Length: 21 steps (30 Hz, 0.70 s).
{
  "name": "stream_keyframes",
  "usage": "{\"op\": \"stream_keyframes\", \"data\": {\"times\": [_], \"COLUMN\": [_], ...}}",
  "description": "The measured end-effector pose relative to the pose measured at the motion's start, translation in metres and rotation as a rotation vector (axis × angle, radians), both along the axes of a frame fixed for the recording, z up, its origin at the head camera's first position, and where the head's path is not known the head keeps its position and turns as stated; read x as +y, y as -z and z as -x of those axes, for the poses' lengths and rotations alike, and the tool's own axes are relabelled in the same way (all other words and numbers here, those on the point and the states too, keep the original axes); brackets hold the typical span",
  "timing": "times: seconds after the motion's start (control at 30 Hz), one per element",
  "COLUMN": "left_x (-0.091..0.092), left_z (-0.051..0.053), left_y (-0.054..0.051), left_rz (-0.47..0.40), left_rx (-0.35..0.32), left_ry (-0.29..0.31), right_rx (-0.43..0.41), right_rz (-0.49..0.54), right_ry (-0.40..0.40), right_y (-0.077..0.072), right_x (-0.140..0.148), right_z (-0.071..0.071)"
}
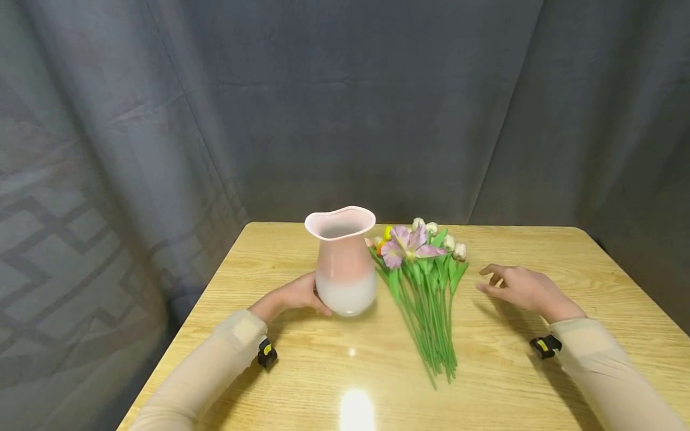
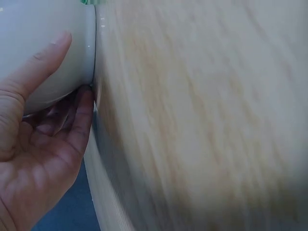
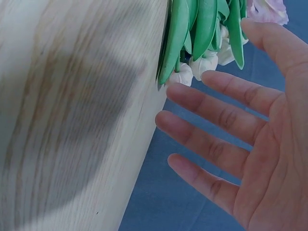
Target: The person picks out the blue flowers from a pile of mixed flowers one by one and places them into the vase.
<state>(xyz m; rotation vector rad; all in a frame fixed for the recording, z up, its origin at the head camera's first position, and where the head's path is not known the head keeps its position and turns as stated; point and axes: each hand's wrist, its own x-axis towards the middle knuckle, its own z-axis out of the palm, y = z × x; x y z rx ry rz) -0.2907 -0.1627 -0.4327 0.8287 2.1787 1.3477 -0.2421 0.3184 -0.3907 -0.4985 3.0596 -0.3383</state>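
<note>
A pink and white vase [image 1: 346,269] with a wavy flared rim stands upright left of the flowers. My left hand [image 1: 299,293] holds it low on its left side. In the left wrist view the thumb lies along the white lower part of the vase [image 2: 48,29], and the other fingers curve round behind, close to its base. To the right lies a bunch of artificial flowers [image 1: 426,287], blooms away from me and green stems towards me. My right hand [image 1: 520,288] hovers right of them, apart from the leaves, its fingers loosely spread and holding nothing in the right wrist view.
Everything is on a light wooden table [image 1: 302,383] with rounded far corners. A grey curtain [image 1: 356,120] hangs behind the table and along its sides. The bunch has a large purple bloom [image 1: 406,246], white tulips [image 1: 459,250] and yellow and orange ones.
</note>
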Motion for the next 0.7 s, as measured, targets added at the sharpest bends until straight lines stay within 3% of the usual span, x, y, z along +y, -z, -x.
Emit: {"op": "stream_keyframes", "data": {"times": [0.23, 0.37, 0.7], "left_x": [0.0014, 0.0005, 0.0003], "left_z": [0.0028, 0.0037, 0.0008], "left_y": [-0.0017, -0.0018, 0.0014], "left_rz": [0.012, 0.026, 0.057], "left_rx": [-0.024, -0.003, -0.010], "left_ry": [0.017, 0.022, -0.048], "right_rx": [-0.002, -0.010, -0.021], "right_rz": [0.001, 0.005, 0.008], "right_ry": [-0.005, -0.013, -0.008], "right_y": [0.0012, 0.0025, 0.0027], "right_x": [-0.0004, -0.0011, -0.0017], "right_z": [0.0004, 0.0008, 0.0003]}}
